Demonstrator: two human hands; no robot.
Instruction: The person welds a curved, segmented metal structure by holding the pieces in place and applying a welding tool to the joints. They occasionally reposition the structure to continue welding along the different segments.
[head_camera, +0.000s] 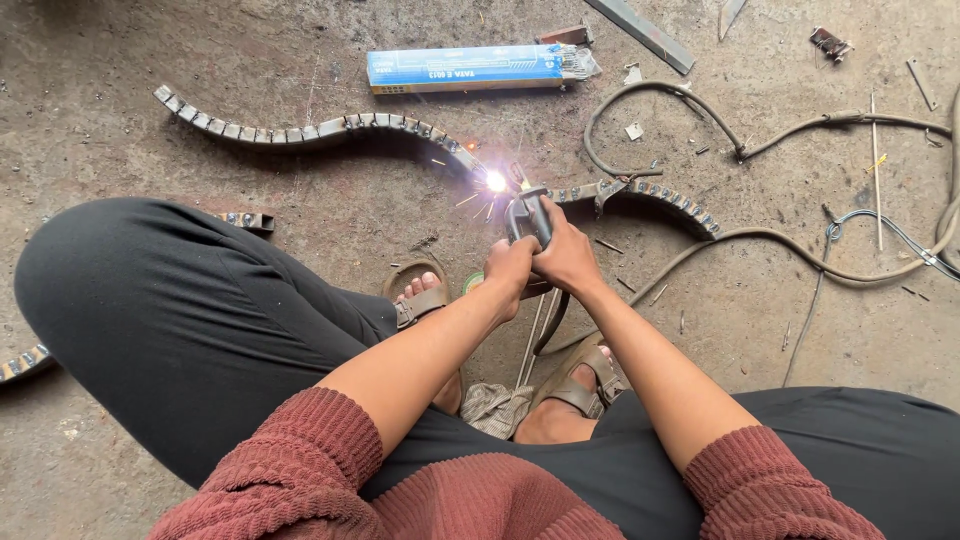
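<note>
Holder: we see both hands clamped on the dark welding electrode holder (530, 215), the right hand (568, 255) wrapped round its handle, the left hand (510, 265) closed against it from beside.
Place: it sits over the middle of the concrete floor (120, 80), its tip at a bright arc (495, 181).
Handling: we judge it rigid and fairly light, best held by the insulated handle; the cable (760, 240) will drag.
Workpiece: a wavy metal strip (300, 132) of small joined blocks, likely heavy, stiff and hot near the arc.
Nearby: a blue electrode box (465, 68) toward the floor's far edge.
</note>
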